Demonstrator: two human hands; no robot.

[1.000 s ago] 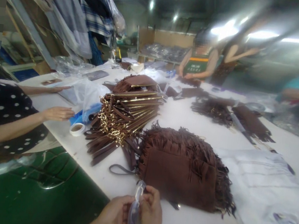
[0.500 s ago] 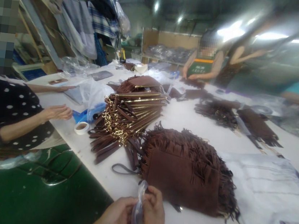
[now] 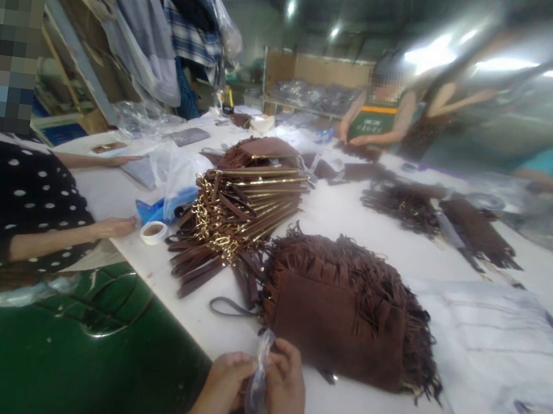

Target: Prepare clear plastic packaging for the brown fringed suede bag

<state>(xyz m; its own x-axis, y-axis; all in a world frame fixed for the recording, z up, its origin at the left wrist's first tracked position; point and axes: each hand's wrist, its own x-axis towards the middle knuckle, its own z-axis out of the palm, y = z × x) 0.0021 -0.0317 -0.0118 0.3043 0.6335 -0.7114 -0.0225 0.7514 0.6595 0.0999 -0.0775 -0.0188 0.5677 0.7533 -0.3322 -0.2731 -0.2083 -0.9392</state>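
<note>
At the bottom edge of the head view, my left hand (image 3: 218,394) and my right hand (image 3: 286,396) pinch a clear plastic bag (image 3: 256,392) between them, fingers closed on its top edge. Just beyond my hands lies a pile of brown fringed suede bags (image 3: 345,303) on the white table (image 3: 356,217). A thin wrist strap (image 3: 228,306) sticks out from the pile toward the left.
A fanned stack of brown bags with gold bars and chains (image 3: 236,209) lies further left. A tape roll (image 3: 153,232) sits by a co-worker's hand (image 3: 120,227). Flat clear bags (image 3: 493,328) lie at right. More fringed bags (image 3: 437,213) and other people sit across the table.
My hands stay on the plastic bag with small finger shifts. The co-worker's hand at left has dropped to the table edge next to the tape roll.
</note>
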